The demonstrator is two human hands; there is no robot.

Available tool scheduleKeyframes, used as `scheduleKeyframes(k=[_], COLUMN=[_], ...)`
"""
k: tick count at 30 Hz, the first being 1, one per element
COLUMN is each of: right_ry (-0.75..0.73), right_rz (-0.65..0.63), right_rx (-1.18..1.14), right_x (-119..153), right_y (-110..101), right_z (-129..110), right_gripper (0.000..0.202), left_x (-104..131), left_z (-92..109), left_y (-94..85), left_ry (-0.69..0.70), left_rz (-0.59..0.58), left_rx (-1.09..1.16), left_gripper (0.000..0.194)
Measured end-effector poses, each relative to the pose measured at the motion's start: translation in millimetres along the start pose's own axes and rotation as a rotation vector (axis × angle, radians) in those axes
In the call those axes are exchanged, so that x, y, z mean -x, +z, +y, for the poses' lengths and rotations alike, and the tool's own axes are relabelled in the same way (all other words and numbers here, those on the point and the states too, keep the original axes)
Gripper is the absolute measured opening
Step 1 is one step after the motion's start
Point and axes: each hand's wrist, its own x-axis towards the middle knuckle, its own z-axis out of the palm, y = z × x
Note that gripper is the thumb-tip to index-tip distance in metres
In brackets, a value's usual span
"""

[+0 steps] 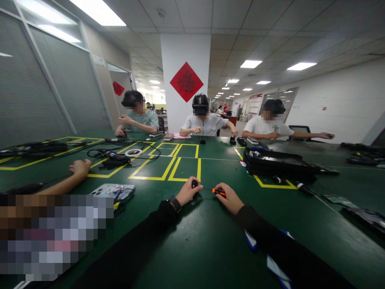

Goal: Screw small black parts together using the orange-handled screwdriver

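My left hand, with a dark band at the wrist, is closed around a small black piece whose kind I cannot make out. My right hand grips a screwdriver by its orange-and-black handle. The thin shaft points left toward the black piece; whether its tip touches is too small to tell. Both hands are just above the green table, in front of the yellow tape outlines. Beneath and beside my right forearm lie blue-and-white pieces, partly hidden by the sleeve.
A black open case stands at the right, with a black-and-white cylinder near it. Cables and a metal-looking panel lie to the left. A co-worker's arm reaches in there. Several people sit across the table.
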Motion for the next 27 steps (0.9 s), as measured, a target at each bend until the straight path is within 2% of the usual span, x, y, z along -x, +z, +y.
scheduleKeyframes(k=[8, 12, 22, 27], right_ry=[0.062, 0.045, 0.057, 0.016], right_rz=[-0.004, 0.023, 0.005, 0.012], right_rx=[0.068, 0.051, 0.071, 0.039], right_x=[-2.8, -1.9, -4.1, -1.6], right_y=[0.7, -0.4, 1.0, -1.4], right_z=[5.9, 4.9, 5.5, 2.0], right_gripper=[0.022, 0.011, 0.023, 0.011], left_x=[1.0, 1.6, 0.0, 0.2], left_z=[2.6, 4.1, -1.5, 0.6], left_y=[-0.3, -0.3, -0.2, -0.4], left_ry=[0.005, 0.002, 0.002, -0.004], left_rz=[-0.005, 0.006, -0.003, 0.009], left_rx=[0.004, 0.003, -0.005, 0.005], left_gripper=[0.025, 0.027, 0.026, 0.03])
